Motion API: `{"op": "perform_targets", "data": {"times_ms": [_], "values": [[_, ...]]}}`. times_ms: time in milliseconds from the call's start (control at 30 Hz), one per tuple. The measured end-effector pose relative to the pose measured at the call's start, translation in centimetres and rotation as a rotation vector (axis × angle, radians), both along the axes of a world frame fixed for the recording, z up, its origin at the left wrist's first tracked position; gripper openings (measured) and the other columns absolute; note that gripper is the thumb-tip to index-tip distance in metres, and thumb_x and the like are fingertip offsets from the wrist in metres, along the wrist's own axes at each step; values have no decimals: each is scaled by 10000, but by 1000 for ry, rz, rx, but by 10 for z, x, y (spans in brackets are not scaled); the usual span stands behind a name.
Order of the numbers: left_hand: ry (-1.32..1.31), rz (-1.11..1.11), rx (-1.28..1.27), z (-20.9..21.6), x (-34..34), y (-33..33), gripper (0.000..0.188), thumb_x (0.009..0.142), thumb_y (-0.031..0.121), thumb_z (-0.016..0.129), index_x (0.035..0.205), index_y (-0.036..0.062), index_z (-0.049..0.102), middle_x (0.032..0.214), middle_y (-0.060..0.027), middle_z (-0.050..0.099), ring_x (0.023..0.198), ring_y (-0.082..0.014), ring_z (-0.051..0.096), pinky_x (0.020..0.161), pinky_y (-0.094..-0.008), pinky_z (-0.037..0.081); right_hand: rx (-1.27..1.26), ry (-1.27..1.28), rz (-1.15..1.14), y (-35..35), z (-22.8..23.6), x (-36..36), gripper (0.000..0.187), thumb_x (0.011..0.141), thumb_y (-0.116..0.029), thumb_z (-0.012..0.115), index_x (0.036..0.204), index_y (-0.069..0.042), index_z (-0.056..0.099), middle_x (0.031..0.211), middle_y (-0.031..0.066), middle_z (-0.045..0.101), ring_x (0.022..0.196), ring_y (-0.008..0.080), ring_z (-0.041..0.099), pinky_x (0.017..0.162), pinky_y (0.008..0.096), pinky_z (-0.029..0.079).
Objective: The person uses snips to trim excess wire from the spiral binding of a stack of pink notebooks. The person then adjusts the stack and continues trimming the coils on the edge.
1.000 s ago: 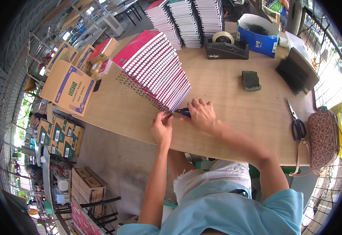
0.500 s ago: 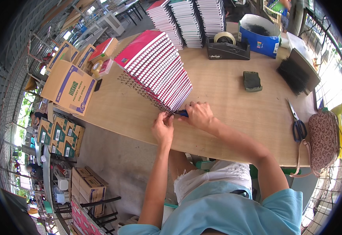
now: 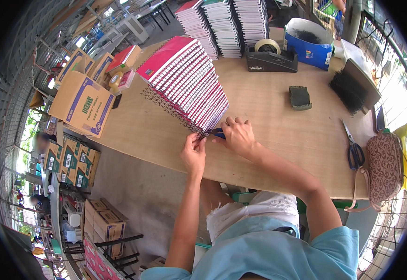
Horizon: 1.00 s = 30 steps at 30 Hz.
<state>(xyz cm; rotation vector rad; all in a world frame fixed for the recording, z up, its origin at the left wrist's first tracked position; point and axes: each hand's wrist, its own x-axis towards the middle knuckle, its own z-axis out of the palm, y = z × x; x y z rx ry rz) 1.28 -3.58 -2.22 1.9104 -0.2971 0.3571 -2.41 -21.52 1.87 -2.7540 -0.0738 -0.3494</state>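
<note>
A tall stack of red-covered spiral notebooks [image 3: 190, 84] leans on the table, its wire coils facing me and loose coil ends hanging along the left side. At the stack's bottom corner my left hand [image 3: 194, 154] pinches with thumb and fingers by the lowest coil end; what sits between the fingertips is too small to make out. My right hand [image 3: 239, 136] holds blue-handled pliers [image 3: 219, 134], their jaws at the same corner, close to the left fingertips. The jaws are mostly hidden against the dark wire.
Behind stand stacks of notebooks [image 3: 222, 30], a tape dispenser [image 3: 272, 58] and a blue box [image 3: 308, 51]. To the right lie a dark green block [image 3: 300, 97], a bundle of black coils [image 3: 350, 88], scissors [image 3: 352, 147] and a patterned pouch [image 3: 384, 163]. Cardboard boxes [image 3: 84, 105] flank the left edge.
My right fingers have lifted and loosened slightly on the pliers, whose handles look further apart. The left hand and the stack have hardly moved.
</note>
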Motion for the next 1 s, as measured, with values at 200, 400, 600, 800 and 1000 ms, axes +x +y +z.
{"op": "perform_targets", "data": {"times_ms": [200,400,600,800,1000], "values": [[-4,-33,-29,1,0,0,280,884,28,705,1138,-21,599,1046,-143,706,890,-180,713,745,-308,588,76,132,25,-4,-3,3,571,824,-566,675,1054,-44,645,1074,134,644,1015,317,635,801,555,497],[27,8,-62,-2,0,-1,283,881,21,706,1142,-26,609,1027,-142,708,874,-167,713,722,-296,586,22,-19,-5,-3,3,-7,569,816,-567,683,1051,-50,645,1076,120,633,1028,316,624,778,557,492],[-36,10,-33,-7,3,3,251,880,31,710,1111,-28,631,999,-138,709,833,-159,711,697,-291,583,-10,-43,-3,6,4,-2,567,812,-563,690,1037,-45,649,1071,114,635,1025,316,625,760,545,490],[-34,17,1,-7,4,3,249,883,43,712,1110,-21,634,981,-132,708,805,-153,705,684,-285,576,35,57,14,5,0,4,568,812,-571,686,1020,-43,653,995,96,655,980,303,642,728,524,512],[25,-55,-129,-8,4,7,240,905,57,698,1118,-28,626,975,-107,711,819,-130,685,696,-279,567,55,-80,-17,-3,4,-7,588,807,-578,686,1016,-29,648,1011,115,646,973,308,647,720,528,516]]}}
